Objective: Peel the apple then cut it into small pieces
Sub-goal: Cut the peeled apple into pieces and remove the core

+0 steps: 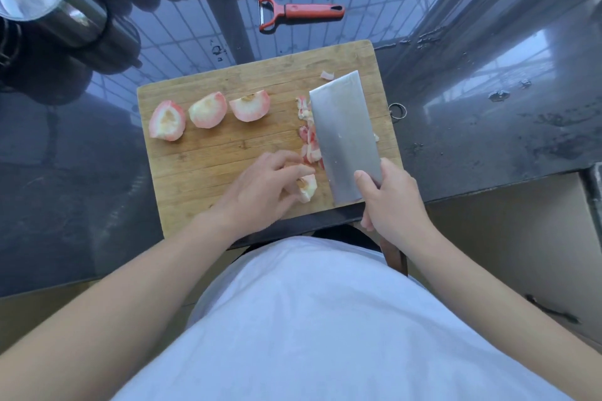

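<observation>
Apple quarters point(208, 110): we see three in a row near the cutting board's point(195, 166) left edge.
Left hand point(260, 187): our curled fingers pinch an apple piece point(308, 187) near the board's front edge.
Small pieces point(308, 130): heaped against the cleaver point(343, 137).
Right hand point(391, 202): fingers wrapped round the cleaver's handle.
Peeler point(299, 11): on the counter beyond the board's far edge.

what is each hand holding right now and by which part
The right hand grips the cleaver by its handle, right at the blade's base. The left hand pinches an apple piece on the cutting board.
</observation>
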Demonstrator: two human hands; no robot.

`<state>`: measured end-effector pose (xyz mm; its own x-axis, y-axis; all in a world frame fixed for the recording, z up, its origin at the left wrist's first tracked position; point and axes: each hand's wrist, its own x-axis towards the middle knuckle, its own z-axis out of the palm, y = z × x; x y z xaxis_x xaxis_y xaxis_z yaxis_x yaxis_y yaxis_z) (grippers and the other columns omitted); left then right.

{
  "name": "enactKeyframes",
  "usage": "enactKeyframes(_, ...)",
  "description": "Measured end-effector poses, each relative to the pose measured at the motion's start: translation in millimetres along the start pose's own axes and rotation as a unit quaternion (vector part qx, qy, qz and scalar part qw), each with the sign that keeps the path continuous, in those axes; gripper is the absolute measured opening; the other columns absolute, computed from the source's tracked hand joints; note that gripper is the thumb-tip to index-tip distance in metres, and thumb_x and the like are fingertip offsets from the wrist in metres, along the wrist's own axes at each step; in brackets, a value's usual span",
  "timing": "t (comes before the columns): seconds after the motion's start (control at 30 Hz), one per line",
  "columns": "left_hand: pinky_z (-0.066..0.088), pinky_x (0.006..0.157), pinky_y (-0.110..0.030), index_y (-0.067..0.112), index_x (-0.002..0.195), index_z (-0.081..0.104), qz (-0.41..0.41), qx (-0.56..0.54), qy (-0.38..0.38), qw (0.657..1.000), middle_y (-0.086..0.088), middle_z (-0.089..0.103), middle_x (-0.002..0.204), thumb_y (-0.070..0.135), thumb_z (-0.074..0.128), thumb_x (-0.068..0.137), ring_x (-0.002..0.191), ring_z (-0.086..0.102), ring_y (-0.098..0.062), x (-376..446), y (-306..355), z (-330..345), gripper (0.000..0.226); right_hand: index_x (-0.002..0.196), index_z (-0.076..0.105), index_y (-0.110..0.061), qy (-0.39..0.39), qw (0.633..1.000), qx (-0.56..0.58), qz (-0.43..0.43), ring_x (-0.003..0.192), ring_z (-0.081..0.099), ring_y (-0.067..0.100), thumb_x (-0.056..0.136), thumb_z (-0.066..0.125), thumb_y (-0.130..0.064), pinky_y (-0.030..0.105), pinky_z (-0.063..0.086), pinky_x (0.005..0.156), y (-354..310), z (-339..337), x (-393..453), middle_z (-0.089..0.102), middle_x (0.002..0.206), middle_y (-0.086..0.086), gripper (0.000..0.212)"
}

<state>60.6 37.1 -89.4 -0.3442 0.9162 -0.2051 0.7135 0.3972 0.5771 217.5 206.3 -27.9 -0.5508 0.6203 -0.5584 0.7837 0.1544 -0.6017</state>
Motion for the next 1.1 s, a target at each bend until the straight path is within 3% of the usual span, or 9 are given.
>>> enactKeyframes(0.1, 0.04, 0.071, -0.031, 0.02, 0.097, 0.069, -0.088, -0.054, 0.044, 0.994, 0.007, 0.056, 0.105, 0.025, 0.078, 0.089, 0.09, 0.057, -0.02, 3.0, 4.8, 11.0, 0.014, 0.094, 0.052, -0.009, -0.012, 1.0, 0.008, -0.001, 0.038, 0.057, 0.016, 0.1, 0.046, -0.026, 0.023, 0.046, 0.049, -3.4, -0.1, -4.8, 0.059, 0.061, 0.01, 0.019)
enactKeyframes(0.23, 0.035, 0.061, -0.029, 0.02, 0.082, 0.055, -0.164, -0.078, 0.113, 0.977, 0.009, 0.046, 0.09, 0.024, 0.081, 0.085, 0.074, 0.048, -0.015, -4.8, 18.9, 29.5, 0.027, 0.09, 0.05, -0.013, -0.018, 1.0, 0.015, -0.002, 0.036, 0.056, 0.017, 0.1, 0.045, -0.024, 0.025, 0.046, 0.043, -4.4, 5.1, -8.3, 0.058, 0.06, 0.004, 0.015)
enactKeyframes(0.43, 0.032, 0.058, -0.027, 0.013, 0.085, 0.058, -0.181, -0.077, 0.133, 0.971, 0.006, 0.045, 0.089, 0.021, 0.076, 0.088, 0.071, 0.046, -0.016, -9.4, 29.6, 29.6, 0.02, 0.089, 0.05, -0.015, -0.014, 1.0, 0.003, -0.011, 0.039, 0.059, 0.02, 0.1, 0.045, -0.026, 0.028, 0.047, 0.046, -0.5, 7.5, -8.4, 0.058, 0.061, 0.004, 0.016)
enactKeyframes(0.63, 0.037, 0.06, -0.03, 0.02, 0.081, 0.05, -0.194, -0.093, 0.132, 0.968, 0.005, 0.048, 0.094, 0.023, 0.075, 0.091, 0.076, 0.049, -0.017, -9.6, 33.0, 28.5, 0.027, 0.091, 0.045, 0.0, -0.01, 0.999, -0.029, -0.045, 0.05, 0.06, 0.034, 0.1, 0.047, -0.028, 0.04, 0.05, 0.05, 3.2, 9.7, -7.4, 0.06, 0.071, 0.019, 0.029)
enactKeyframes(0.77, 0.044, 0.06, -0.031, 0.02, 0.08, 0.05, -0.181, -0.102, 0.135, 0.969, 0.004, 0.049, 0.095, 0.023, 0.074, 0.092, 0.074, 0.052, -0.018, -9.3, 35.0, 27.4, 0.027, 0.076, 0.034, -0.014, 0.002, 0.993, -0.083, -0.083, 0.057, 0.056, 0.04, 0.1, 0.049, -0.032, 0.051, 0.049, 0.056, 10.9, 16.1, -7.4, 0.051, 0.063, 0.013, 0.034)
enactKeyframes(0.93, 0.047, 0.06, -0.036, 0.02, 0.079, 0.047, -0.177, -0.105, 0.138, 0.969, 0.002, 0.05, 0.094, 0.022, 0.074, 0.092, 0.072, 0.052, -0.02, -9.9, 34.3, 28.9, 0.029, 0.071, 0.025, -0.023, 0.012, 0.981, -0.144, -0.129, 0.06, 0.047, 0.039, 0.102, 0.051, -0.028, 0.04, 0.032, 0.053, 10.0, 18.2, -11.4, 0.048, 0.06, 0.008, 0.041)
enactKeyframes(1.1, 0.048, 0.063, -0.038, 0.02, 0.079, 0.045, -0.172, -0.117, 0.138, 0.968, 0.002, 0.05, 0.095, 0.02, 0.072, 0.092, 0.075, 0.052, -0.02, -9.6, 33.0, 28.9, 0.03, 0.076, 0.034, -0.016, -0.008, 0.986, -0.128, -0.111, 0.062, 0.055, 0.04, 0.102, 0.05, -0.03, 0.049, 0.046, 0.057, 11.0, 23.5, -4.5, 0.055, 0.067, 0.014, 0.034)
